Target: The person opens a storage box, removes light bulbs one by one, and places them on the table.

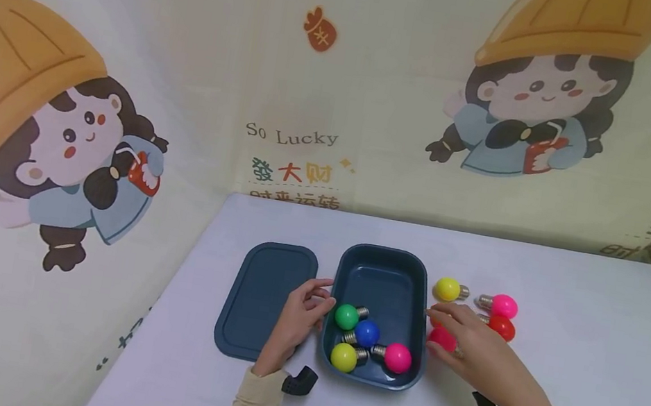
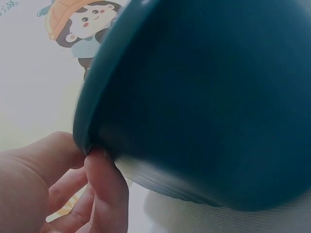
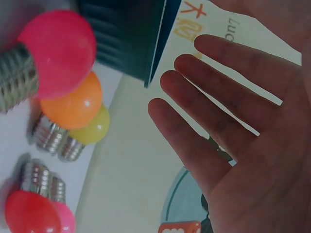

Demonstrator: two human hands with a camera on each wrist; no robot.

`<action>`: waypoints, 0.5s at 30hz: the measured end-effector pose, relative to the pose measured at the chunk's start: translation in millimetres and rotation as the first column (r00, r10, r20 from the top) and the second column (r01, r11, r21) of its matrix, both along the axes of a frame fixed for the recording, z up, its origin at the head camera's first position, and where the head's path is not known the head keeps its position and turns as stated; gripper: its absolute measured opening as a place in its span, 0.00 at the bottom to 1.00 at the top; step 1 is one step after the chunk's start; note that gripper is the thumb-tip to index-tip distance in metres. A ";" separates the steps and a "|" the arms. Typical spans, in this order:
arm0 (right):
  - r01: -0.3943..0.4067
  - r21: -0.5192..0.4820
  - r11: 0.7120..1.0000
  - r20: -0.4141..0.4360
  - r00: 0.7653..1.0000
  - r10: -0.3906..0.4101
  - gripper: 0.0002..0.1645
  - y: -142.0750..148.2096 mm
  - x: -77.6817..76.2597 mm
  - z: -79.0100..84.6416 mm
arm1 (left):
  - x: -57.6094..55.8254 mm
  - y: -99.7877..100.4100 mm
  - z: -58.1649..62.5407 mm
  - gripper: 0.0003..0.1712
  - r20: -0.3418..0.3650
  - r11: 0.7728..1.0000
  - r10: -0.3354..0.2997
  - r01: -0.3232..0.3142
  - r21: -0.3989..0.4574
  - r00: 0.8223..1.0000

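A dark blue plastic box [image 1: 382, 285] holds a green light bulb [image 1: 346, 317], a blue one [image 1: 367, 333], a yellow one [image 1: 344, 358] and a pink one [image 1: 398, 358]. At its left side, my left hand [image 1: 297, 318] pinches the rim [image 2: 90, 109] between thumb and finger. My right hand [image 1: 477, 345] hovers beside the box's right wall, fingers extended and holding nothing, above a pink-red bulb [image 1: 443, 338]. The right wrist view shows an orange bulb [image 3: 73, 104] nearby, mostly hidden by that hand in the head view.
Left of the box lies a flat dark blue lid [image 1: 267, 299]. Beyond the right hand are a yellow bulb [image 1: 447, 289], a pink bulb [image 1: 504, 305] and a red bulb [image 1: 502, 328], on the white table [image 1: 597, 328]. A cloth with printed cartoons [image 1: 366, 97] hangs behind.
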State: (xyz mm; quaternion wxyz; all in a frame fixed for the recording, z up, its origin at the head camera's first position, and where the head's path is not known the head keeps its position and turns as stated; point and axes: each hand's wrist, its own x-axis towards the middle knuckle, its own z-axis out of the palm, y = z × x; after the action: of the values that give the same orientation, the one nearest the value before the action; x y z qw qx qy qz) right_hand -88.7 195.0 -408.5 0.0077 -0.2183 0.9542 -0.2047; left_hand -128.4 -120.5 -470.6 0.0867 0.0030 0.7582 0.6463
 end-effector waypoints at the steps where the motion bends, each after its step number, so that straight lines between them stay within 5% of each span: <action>1: -0.004 -0.005 1.000 0.002 1.000 0.004 0.33 -2.9 0.1 0.7 | 0.2 -0.3 0.4 0.24 0.003 1.000 0.002 -0.002 0.002 1.000; 15: -0.136 -0.001 0.991 -0.024 0.990 0.136 0.31 -25.9 2.3 0.0 | -0.9 -1.9 -1.5 0.25 -0.015 1.000 -0.010 0.010 0.013 1.000</action>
State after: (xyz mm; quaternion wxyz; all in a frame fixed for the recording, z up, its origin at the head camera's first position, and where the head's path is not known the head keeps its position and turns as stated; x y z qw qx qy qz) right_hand -86.4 169.1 -408.5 0.0099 -0.2853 0.9368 -0.2022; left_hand -129.2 -122.4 -472.1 0.0844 0.0122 0.7544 0.6508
